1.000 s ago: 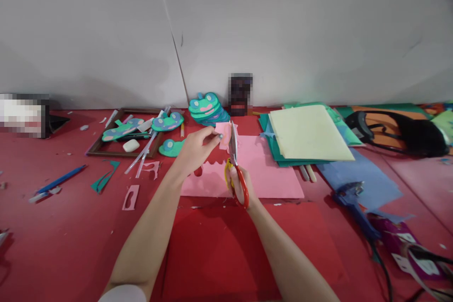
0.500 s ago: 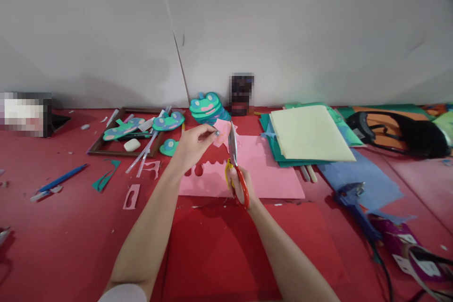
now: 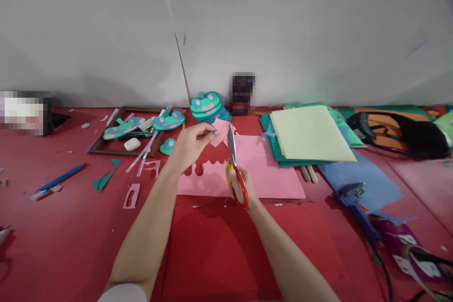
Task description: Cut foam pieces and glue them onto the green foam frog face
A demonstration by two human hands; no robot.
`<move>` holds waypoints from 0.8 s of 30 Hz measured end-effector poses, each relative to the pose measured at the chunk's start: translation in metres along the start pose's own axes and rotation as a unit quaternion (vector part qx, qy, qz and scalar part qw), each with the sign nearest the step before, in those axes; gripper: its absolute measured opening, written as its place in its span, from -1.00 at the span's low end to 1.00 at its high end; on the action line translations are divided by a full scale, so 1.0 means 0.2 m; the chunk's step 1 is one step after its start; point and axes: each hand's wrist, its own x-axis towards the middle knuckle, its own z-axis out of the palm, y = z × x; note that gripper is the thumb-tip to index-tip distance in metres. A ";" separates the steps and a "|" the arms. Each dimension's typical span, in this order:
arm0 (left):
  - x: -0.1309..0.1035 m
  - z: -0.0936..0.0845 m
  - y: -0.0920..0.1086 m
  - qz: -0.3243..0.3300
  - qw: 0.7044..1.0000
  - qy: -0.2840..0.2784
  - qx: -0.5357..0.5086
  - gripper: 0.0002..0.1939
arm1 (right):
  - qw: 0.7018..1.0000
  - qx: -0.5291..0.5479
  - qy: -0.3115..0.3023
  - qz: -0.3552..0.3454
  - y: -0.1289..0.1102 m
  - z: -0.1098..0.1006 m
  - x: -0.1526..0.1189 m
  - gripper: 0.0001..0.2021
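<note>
Between its fingertips my left hand pinches a small pink foam piece. My right hand is closed round the red and yellow handles of a pair of scissors. The blades point up and stand at the right edge of the pink piece. Under both hands lies a larger pink sheet with notches cut along its upper left edge. Behind the small piece is a stack of green frog faces.
A brown frame with frog shapes and clear sticks is at the left, near a blue pen. At the right are cream sheets, a black strap and a blue glue gun. Pink and green scraps lie left of my arm.
My left hand and the small pink piece have moved slightly left, and the piece has turned a little. The scissors have shifted slightly left at their tips. My right hand holds nearly the same place.
</note>
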 end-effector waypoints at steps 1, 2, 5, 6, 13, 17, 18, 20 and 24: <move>0.00 0.00 0.00 0.001 1.000 0.001 0.002 -0.84 | 1.000 -0.002 0.000 0.004 0.00 0.00 0.00 -0.52; 0.00 -0.01 -0.01 0.002 1.000 0.002 0.005 -0.83 | 1.000 -0.005 0.001 0.007 -0.01 0.00 0.00 -0.52; 0.00 -0.02 -0.01 -0.002 1.000 0.001 0.016 -0.81 | 1.000 -0.007 -0.003 -0.001 -0.01 0.00 0.00 -0.52; 0.00 -0.03 -0.01 -0.002 1.000 0.000 0.021 -0.80 | 1.000 -0.005 -0.008 -0.010 -0.01 0.00 0.00 -0.52; -0.01 -0.08 -0.01 0.013 0.999 -0.015 0.050 -0.83 | 0.998 0.014 -0.055 -0.027 0.00 0.01 0.00 -0.54; -0.01 -0.10 -0.01 0.020 0.998 -0.028 0.058 -0.83 | 0.998 0.014 -0.056 -0.020 0.00 0.00 0.00 -0.54; -0.01 -0.10 -0.01 0.023 0.997 -0.030 0.062 -0.82 | 0.998 0.014 -0.055 -0.020 0.00 0.00 0.00 -0.54; -0.01 -0.10 -0.02 0.026 0.997 -0.029 0.071 -0.82 | 0.998 0.015 -0.054 -0.020 0.01 0.00 0.00 -0.54; -0.02 -0.10 -0.02 0.029 0.996 -0.027 0.083 -0.82 | 0.998 0.017 -0.050 -0.016 0.01 0.00 0.01 -0.53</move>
